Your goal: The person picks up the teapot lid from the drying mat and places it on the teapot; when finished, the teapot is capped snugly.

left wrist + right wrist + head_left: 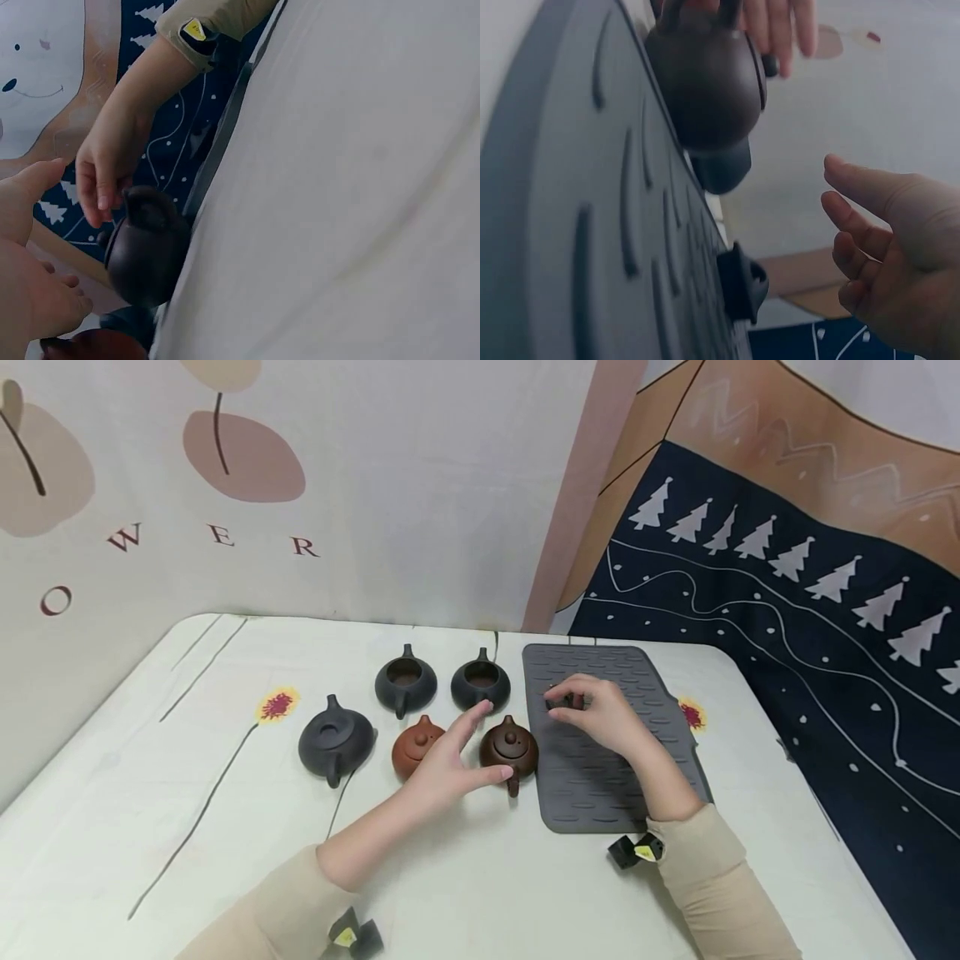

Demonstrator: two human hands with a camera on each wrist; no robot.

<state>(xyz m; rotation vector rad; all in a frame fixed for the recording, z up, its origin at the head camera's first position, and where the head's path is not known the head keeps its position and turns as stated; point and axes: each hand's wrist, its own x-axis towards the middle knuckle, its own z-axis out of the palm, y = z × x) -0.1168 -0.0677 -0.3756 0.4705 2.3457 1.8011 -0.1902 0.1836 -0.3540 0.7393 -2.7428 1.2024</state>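
Observation:
My left hand [442, 768] is held with fingers stretched and thumb spread, between a reddish-brown teapot [414, 750], which it partly covers, and a dark brown teapot [509, 745]. Both teapots wear knobbed lids. Nothing is in that hand. Over the grey ridged mat [600, 793], my right hand [600, 714] has its fingers loosely bent. A small dark lid [741, 285] lies on the mat; in the right wrist view a gap separates it from the right fingertips. From the head, the right hand hides part of this lid.
Two black teapots without lids, one on the left [406, 683] and one on the right [481, 683], stand in the back row. A wider dark grey teapot [336, 745] is at the left. Behind the white-clothed table [480, 893] hangs a printed curtain [435, 510].

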